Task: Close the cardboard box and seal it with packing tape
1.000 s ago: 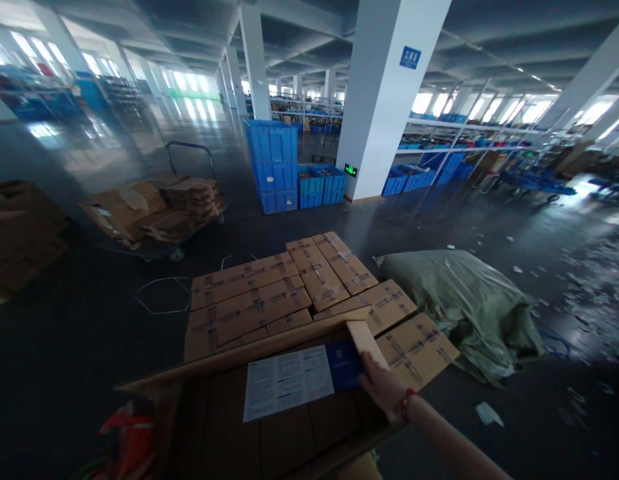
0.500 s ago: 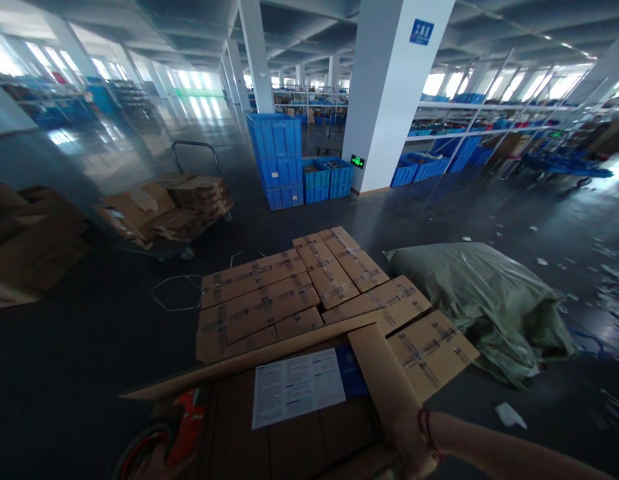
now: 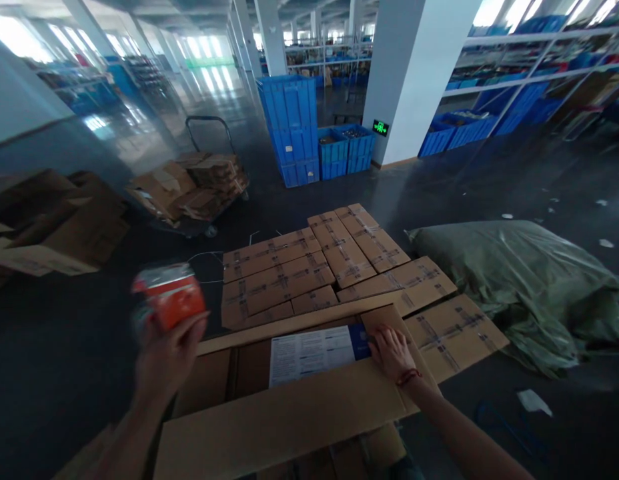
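Left hand [image 3: 167, 350] raised over the near left corner of the open cardboard box [image 3: 289, 413], fingers closed around an orange tape dispenser [image 3: 169, 300], blurred. Right hand [image 3: 393, 353] lies flat, fingers spread open, pressing the box's right flap [image 3: 389, 333] at the right edge, touching the blue-and-white leaflet [image 3: 314, 353] inside. Sealed cartons [image 3: 309, 267] just behind; green sack [image 3: 519, 287] to the right on the floor.

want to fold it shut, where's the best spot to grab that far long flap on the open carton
Take the far flap by its free long edge, near the middle, coming from above and beyond the carton. It stands tilted outward as a thin sheet, so a pinch grip over the edge suits it. The right hand rests at its right end on the side flap; the left hand holds the orange tape dispenser.
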`<state>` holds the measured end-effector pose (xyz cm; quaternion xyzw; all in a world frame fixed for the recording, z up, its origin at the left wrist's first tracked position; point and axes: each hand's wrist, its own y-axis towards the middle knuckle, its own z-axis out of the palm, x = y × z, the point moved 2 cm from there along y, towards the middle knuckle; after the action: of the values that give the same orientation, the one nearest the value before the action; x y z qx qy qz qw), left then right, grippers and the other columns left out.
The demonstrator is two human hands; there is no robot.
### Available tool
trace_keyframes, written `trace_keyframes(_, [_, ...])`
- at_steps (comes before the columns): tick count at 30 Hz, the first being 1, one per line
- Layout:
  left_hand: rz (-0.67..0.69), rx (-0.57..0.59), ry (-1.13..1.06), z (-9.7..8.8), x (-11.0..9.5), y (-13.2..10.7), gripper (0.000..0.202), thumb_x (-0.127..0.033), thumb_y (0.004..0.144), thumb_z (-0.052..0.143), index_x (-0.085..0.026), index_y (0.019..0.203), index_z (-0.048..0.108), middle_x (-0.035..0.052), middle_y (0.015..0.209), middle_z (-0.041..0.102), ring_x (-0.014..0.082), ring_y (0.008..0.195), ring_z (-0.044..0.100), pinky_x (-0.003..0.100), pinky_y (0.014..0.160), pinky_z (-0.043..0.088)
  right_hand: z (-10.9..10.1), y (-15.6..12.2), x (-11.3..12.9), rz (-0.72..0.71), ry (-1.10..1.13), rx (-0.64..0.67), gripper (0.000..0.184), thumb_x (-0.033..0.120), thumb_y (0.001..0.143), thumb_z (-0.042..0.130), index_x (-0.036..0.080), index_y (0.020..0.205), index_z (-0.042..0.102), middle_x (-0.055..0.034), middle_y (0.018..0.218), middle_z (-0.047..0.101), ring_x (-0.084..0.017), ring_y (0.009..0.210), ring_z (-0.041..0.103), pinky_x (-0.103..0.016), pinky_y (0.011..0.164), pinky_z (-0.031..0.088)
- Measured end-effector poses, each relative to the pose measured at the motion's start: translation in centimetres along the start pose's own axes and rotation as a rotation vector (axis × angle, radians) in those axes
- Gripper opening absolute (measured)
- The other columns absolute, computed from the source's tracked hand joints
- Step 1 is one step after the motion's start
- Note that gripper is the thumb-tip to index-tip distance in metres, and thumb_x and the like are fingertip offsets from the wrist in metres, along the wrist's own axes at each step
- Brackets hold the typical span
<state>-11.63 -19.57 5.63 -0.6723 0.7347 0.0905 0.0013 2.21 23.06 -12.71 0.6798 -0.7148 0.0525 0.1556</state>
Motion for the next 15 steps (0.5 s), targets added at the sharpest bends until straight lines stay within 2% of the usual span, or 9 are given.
trace_keyframes(1, [0.008,-0.018,0.001,1.3,-3.0,2.0,0.052,-0.044,0.092,0.02,-0.014,0.115,0.055,0.0139,0.12,0.038,0.0308,0.115,0.038,0.038,0.085,0.037,0.2,0.0,-0.1,0.001,-0.004,-0.02,0.032,0.028,0.089,0.033,0.016,0.109,0.055,-0.0146,0.115,0.052,-0.027,0.113,0.04,-0.047,0.098,0.025])
trace_keyframes(3, [0.059,0.037,0.007,4.5,-8.2,4.9,0.049,-0.049,0.088,0.028,-0.018,0.1,0.065,0.0113,0.098,0.049,0.0249,0.095,0.05,0.034,0.079,0.039,0.4,0.0,-0.4,0.009,-0.011,-0.061,0.029,0.025,0.088,0.033,0.016,0.106,0.055,-0.0134,0.114,0.052,-0.026,0.114,0.039,-0.045,0.098,0.026])
trace_keyframes(5, [0.135,0.131,-0.004,7.5,-11.5,5.6,0.037,-0.047,0.085,0.039,-0.025,0.092,0.068,0.0076,0.086,0.053,0.0194,0.083,0.053,0.029,0.073,0.04,0.5,0.0,-0.6,0.041,-0.016,-0.114,0.028,0.022,0.087,0.033,0.015,0.104,0.054,-0.0141,0.113,0.052,-0.027,0.114,0.038,-0.045,0.096,0.029])
trace_keyframes(6, [0.161,0.165,-0.007,8.6,-12.3,4.9,0.033,-0.045,0.084,0.041,-0.028,0.092,0.068,0.0067,0.084,0.054,0.0182,0.08,0.053,0.027,0.071,0.04,0.5,0.0,-0.8,0.064,-0.016,-0.143,0.027,0.022,0.086,0.033,0.015,0.102,0.054,-0.0142,0.113,0.051,-0.027,0.115,0.038,-0.044,0.096,0.03])
trace_keyframes(8, [0.166,0.174,0.003,10.1,-12.5,1.9,0.033,-0.042,0.086,0.038,-0.03,0.097,0.067,0.0083,0.09,0.054,0.0199,0.083,0.053,0.028,0.072,0.04,0.6,-0.2,-1.3,0.15,-0.012,-0.226,0.025,0.024,0.086,0.034,0.012,0.098,0.053,-0.0164,0.11,0.051,-0.029,0.113,0.039,-0.045,0.094,0.032])
trace_keyframes(11, [0.195,0.101,0.114,12.1,-11.4,-4.3,0.043,-0.027,0.09,0.023,-0.029,0.11,0.061,0.0147,0.103,0.049,0.0275,0.095,0.048,0.036,0.079,0.037,0.3,-0.7,-2.9,0.383,-0.013,-0.421,0.032,0.022,0.081,0.033,0.0,0.1,0.047,-0.0262,0.105,0.046,-0.035,0.108,0.038,-0.053,0.09,0.034])
trace_keyframes(13, [0.265,0.088,0.218,14.2,-10.9,-7.8,0.049,-0.016,0.088,0.02,-0.032,0.116,0.057,0.0148,0.1,0.05,0.0281,0.093,0.048,0.038,0.079,0.036,-0.3,-1.3,-3.7,0.519,-0.011,-0.543,0.041,0.017,0.076,0.031,-0.007,0.107,0.039,-0.0297,0.105,0.043,-0.037,0.109,0.036,-0.054,0.09,0.033])
trace_keyframes(15, [0.282,0.058,0.303,16.5,-10.6,-9.7,0.052,-0.012,0.086,0.022,-0.036,0.121,0.051,0.0132,0.093,0.052,0.0263,0.084,0.049,0.038,0.075,0.037,-0.8,-1.8,-3.5,0.601,-0.006,-0.625,0.048,0.015,0.075,0.027,-0.008,0.117,0.032,-0.0306,0.115,0.038,-0.035,0.117,0.031,-0.051,0.094,0.032])
